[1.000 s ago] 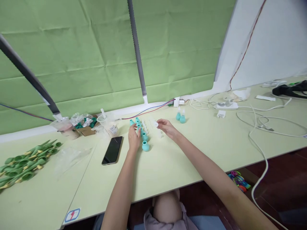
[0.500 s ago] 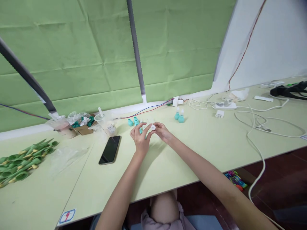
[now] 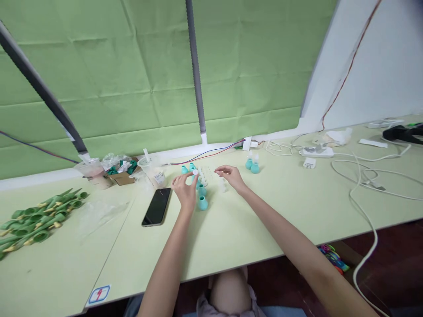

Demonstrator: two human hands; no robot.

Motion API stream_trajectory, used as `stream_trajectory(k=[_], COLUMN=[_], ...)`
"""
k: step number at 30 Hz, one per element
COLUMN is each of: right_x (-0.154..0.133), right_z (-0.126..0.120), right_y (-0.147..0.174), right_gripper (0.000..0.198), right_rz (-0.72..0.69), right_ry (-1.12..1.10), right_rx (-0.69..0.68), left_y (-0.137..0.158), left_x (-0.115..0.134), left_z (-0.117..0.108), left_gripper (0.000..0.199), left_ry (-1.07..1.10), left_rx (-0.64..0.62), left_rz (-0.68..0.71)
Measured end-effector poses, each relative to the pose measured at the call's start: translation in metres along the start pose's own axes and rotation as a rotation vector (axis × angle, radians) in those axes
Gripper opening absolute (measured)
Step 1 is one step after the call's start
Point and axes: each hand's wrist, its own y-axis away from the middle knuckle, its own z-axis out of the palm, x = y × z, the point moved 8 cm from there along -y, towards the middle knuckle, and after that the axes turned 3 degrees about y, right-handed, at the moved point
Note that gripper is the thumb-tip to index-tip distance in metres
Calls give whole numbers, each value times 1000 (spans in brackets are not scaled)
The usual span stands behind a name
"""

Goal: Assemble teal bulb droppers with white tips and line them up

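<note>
My left hand point(image 3: 185, 190) pinches a small white round cap-like piece point(image 3: 195, 172) between thumb and fingertips, raised above the table. Several small teal bulb-shaped pots point(image 3: 202, 204) stand in a line under and beside that hand, their openings facing up. Close to them lie a row of small white pieces point(image 3: 203, 179) and some tinier, pale bits point(image 3: 209, 171). My right hand point(image 3: 233, 178) is just right of these, thumb and index finger closed together; whatever is between them is too small to make out. Below its fingers sits a whitish translucent piece point(image 3: 222, 186).
Two teal pots with white tops point(image 3: 254, 167) stand farther right. A phone point(image 3: 157, 207), a drink cup point(image 3: 152, 174), another cup point(image 3: 97, 175) and a small cardboard box point(image 3: 124, 177) are left. Green plastic stems point(image 3: 39, 215) lie far left; a power strip point(image 3: 317, 152) and white cables are right.
My hands have moved apart. The white round piece stays in my left hand, which moved left, while my right hand let go of it and shifted to the small pale bits. The view tilted slightly.
</note>
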Motion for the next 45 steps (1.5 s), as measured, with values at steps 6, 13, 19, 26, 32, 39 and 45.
stream_trajectory(k=[6, 13, 19, 26, 32, 39, 45], right_x=[-7, -1, 12, 4, -48, -57, -60], right_z=[36, 76, 83, 78, 30, 7, 1], right_y=[-22, -44, -54, -54, -34, 20, 31], right_gripper=[12, 21, 21, 13, 16, 19, 21], right_rz=[-210, -215, -224, -262, -364, -347, -390], right_ry=[1020, 1282, 1357, 1290, 747, 419, 448], right_rx=[-209, -356, -396, -386, -85, 49, 46], left_y=[-11, -7, -4, -3, 1, 12, 21], left_x=[-48, -38, -32, -30, -19, 2, 20], left_z=[-5, 1, 7, 9, 15, 29, 29], left_gripper=[27, 25, 21, 21, 20, 15, 14], left_ry=[-89, -100, -101, -91, -69, 31, 52], left_rx=[21, 15, -42, -70, -102, -210, -212], left_rz=[-186, -96, -31, 8, 93, 236, 267])
